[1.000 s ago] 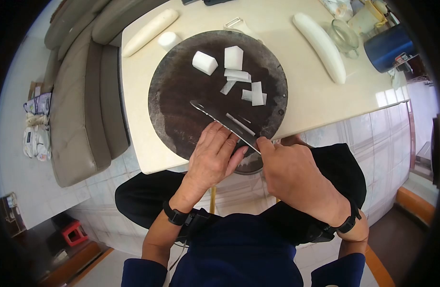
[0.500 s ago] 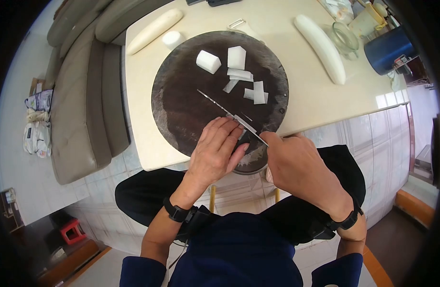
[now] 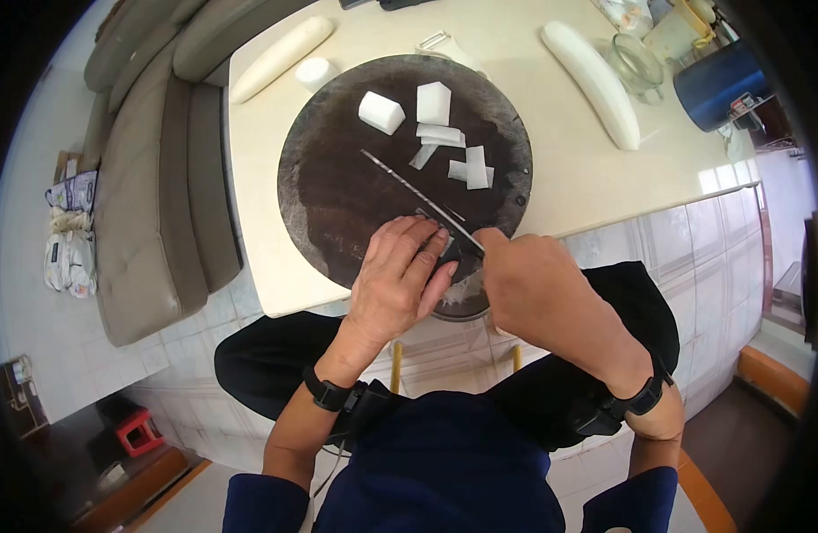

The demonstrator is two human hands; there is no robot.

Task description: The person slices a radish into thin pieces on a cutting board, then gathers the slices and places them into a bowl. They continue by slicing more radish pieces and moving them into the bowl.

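My right hand (image 3: 538,289) is closed round the handle of a knife (image 3: 418,197), whose blade points up and left over the round dark board (image 3: 329,169). Beside the blade, the bent fingertips of my left hand (image 3: 400,271) press thin white slices, mostly hidden under them. Farther up the board lie two thick white chunks (image 3: 434,104) (image 3: 381,113), with flat white slices (image 3: 441,135) below the right one. More slices (image 3: 477,168) overlap to the right. A thin sliver lies just right of the blade.
The board rests on a cream table (image 3: 551,178). A long white peeled vegetable (image 3: 283,59) lies at the left, another (image 3: 594,84) at the right. Near the board's far edge are a short white piece (image 3: 316,73) and a peeler (image 3: 444,46). A glass jug (image 3: 635,67) and blue container (image 3: 722,86) stand right.
The knife and my right hand have shifted slightly up and left, and more of the blade shows clear of the slices. My left hand stays nearly in place.
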